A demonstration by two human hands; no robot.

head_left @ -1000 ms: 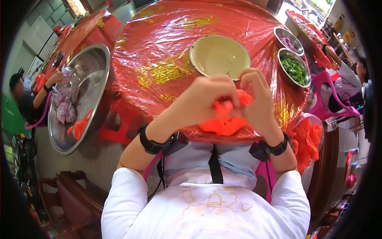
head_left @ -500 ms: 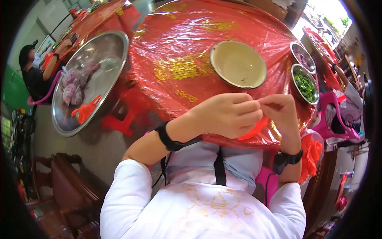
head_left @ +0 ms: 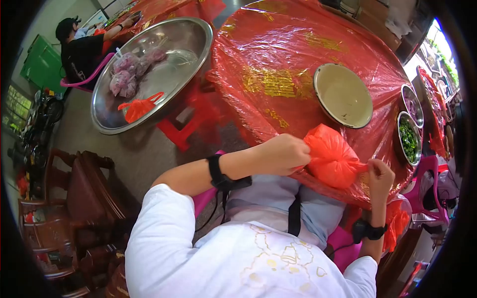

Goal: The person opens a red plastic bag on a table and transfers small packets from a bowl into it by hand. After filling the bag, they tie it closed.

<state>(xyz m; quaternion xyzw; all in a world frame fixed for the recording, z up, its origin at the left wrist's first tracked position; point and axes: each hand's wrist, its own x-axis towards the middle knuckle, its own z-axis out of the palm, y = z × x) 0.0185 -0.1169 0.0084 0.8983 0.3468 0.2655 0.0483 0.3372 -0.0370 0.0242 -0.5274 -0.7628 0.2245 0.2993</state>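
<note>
A filled red plastic bag (head_left: pixel 332 156), its top gathered into tight creases, is held between my hands at the table's front edge. My left hand (head_left: pixel 289 155) is closed at the bag's left side, its fingers partly hidden. On the other side, my right hand (head_left: pixel 381 180) pinches a stretched, twisted end of the bag. What the bag contains is hidden. Just beyond it, a cream enamel basin (head_left: pixel 343 97) with a dark rim rests on the table (head_left: pixel 278 49), which has a shiny red plastic cover with gold print.
A large metal basin (head_left: pixel 186 37) at left holds several clear bags (head_left: pixel 124 74) and a small red bag (head_left: pixel 139 108), above a red stool (head_left: pixel 181 126). Bowls of chopped greens (head_left: pixel 408 140) and purplish pieces (head_left: pixel 412 106) stand right. Another person (head_left: pixel 82 54) sits back left; wooden chairs (head_left: pixel 92 188) stand lower left.
My hands have moved apart, pulling at the red bag. The bag, mostly hidden behind my left hand before, now shows in full. The view has turned left, shifting the surroundings right.
</note>
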